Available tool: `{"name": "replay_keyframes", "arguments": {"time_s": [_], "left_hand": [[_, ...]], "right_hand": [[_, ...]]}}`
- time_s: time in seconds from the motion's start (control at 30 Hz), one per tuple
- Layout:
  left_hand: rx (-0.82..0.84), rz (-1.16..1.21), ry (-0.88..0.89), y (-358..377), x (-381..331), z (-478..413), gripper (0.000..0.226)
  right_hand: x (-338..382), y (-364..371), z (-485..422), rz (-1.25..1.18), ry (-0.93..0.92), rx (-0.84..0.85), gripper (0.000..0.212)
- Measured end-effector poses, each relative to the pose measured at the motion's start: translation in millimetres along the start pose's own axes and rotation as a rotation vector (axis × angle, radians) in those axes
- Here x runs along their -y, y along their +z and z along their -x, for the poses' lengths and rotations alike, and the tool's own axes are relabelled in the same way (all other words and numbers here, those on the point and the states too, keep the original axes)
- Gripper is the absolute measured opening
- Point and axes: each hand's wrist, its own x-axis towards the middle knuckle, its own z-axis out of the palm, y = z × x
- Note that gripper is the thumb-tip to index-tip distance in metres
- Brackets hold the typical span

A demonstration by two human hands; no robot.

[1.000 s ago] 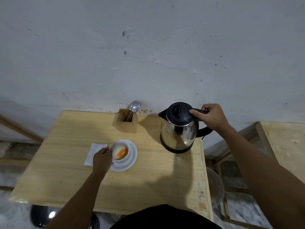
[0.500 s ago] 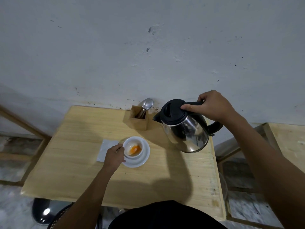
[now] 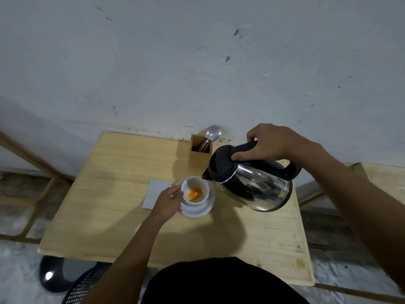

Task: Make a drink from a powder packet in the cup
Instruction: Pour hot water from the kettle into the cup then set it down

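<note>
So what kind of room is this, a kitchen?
Probably a simple tea corner in a home or small eatery, not a full kitchen. A small wooden table stands against a scuffed white wall, with a kettle, a cup on a saucer and a wooden box of spoons.

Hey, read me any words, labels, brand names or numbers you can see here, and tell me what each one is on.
None can be read.
Kettle: no label or brand shows on its steel side or black lid.
White packet beside the cup: the face looks blank.
Red mark on the table edge: too small to tell whether it carries print.
</note>
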Motion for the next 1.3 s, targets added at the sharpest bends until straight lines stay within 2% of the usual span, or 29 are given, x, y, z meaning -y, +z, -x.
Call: {"name": "replay_keyframes", "arguments": {"time_s": [0.77,1.3], "left_hand": [[0.015,0.021,0.042,1,7,-6,0.038],[0.004,-0.004,0.046,2,9,-7,0.039]], "right_hand": [[57,7,-28,0.246,-0.018,0.192,0.059],[50,-1,-25,0.265,0.007,0.197,0.065]]}}
